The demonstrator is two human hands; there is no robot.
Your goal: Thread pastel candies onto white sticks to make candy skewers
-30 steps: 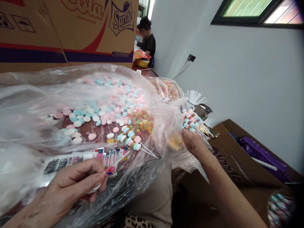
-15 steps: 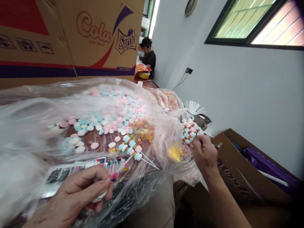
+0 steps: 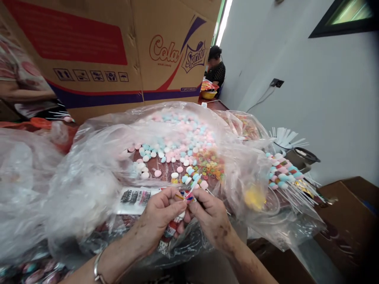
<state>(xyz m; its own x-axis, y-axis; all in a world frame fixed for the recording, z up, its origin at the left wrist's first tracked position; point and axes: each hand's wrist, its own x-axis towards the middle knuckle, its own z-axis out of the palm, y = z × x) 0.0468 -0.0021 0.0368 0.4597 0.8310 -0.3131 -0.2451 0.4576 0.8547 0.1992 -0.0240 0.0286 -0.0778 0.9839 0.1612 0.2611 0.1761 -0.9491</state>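
My left hand [image 3: 161,211] is closed around a marshmallow stick in a printed clear wrapper [image 3: 171,230], which hangs downward with its white stick pointing up. At the gathered wrapper neck, the fingertips of my right hand [image 3: 211,217] pinch as well, meeting the left fingers. A thin gold tie seems to sit there, mostly hidden by fingers. Just beyond my hands lie marshmallow skewers [image 3: 191,175], loose pink, blue and white marshmallows [image 3: 166,148] and small ring candies [image 3: 211,163]. A flat stack of printed wrappers [image 3: 134,200] lies beside my left hand.
A large cardboard box [image 3: 103,47] stands behind the plastic sheeting [image 3: 79,197]. Finished-looking skewers [image 3: 282,171] are piled at right near a dark cup [image 3: 302,156] and white sticks [image 3: 286,137]. An open carton [image 3: 349,221] is at lower right. Two people are in the background.
My right hand has come from the skewer pile at right to the wrapper neck. My left hand has moved right with the wrapped stick. The view has turned left.
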